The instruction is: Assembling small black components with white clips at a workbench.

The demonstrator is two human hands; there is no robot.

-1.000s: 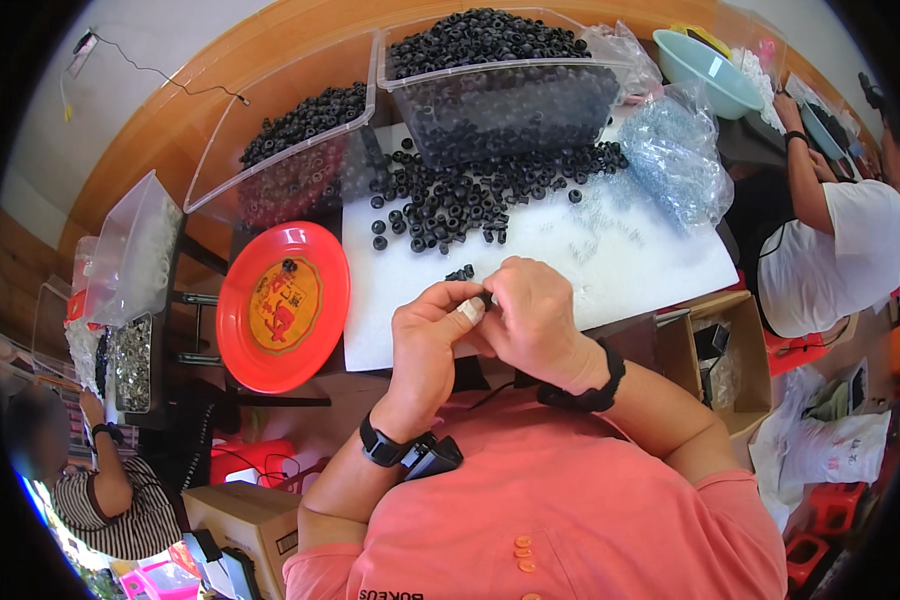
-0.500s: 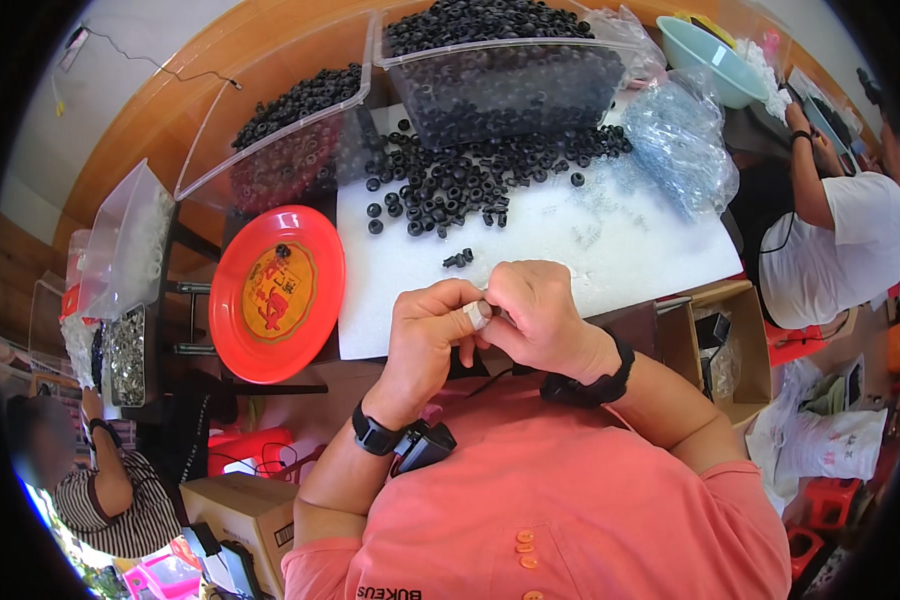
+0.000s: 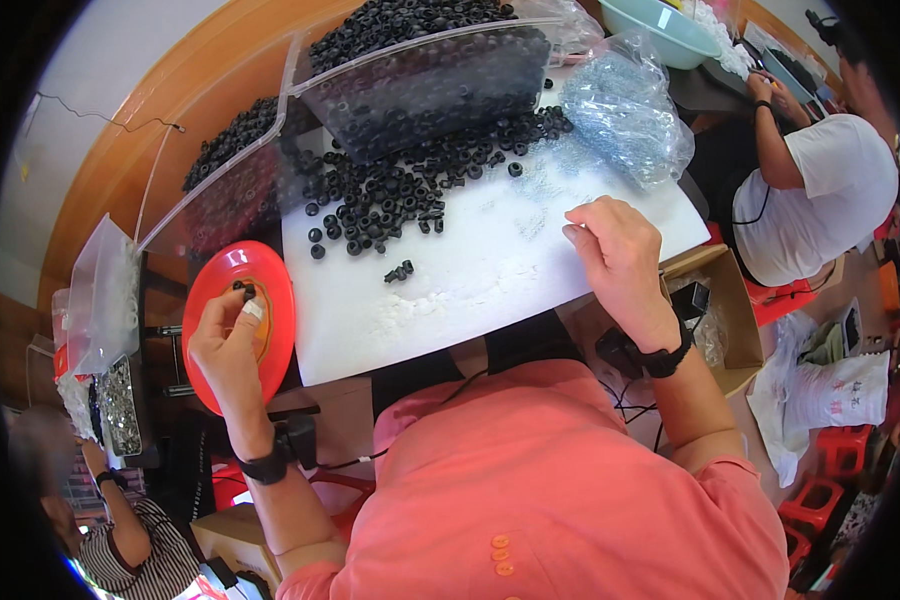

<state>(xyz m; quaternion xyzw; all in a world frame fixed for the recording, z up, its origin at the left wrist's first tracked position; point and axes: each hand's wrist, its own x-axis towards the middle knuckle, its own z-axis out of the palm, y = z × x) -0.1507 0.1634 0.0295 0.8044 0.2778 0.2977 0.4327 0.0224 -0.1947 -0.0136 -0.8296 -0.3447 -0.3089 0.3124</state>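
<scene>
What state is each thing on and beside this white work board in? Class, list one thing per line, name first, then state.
left hand: raised over the red plate, fingertips pinching a small black part
right hand: fingers curled, at the board's right edge
red plate: nearly bare
white board: black rings heaped at its far side
clear bins: full of black rings
clear bag: crumpled, holding small pale parts

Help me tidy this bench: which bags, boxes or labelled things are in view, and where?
Clear plastic bag: far right of the white table, crumpled, bluish.
Clear bag: left of the red plate, upright.
Cardboard box: under the right hand, brown, open.
White printed sack: floor, right.
</scene>
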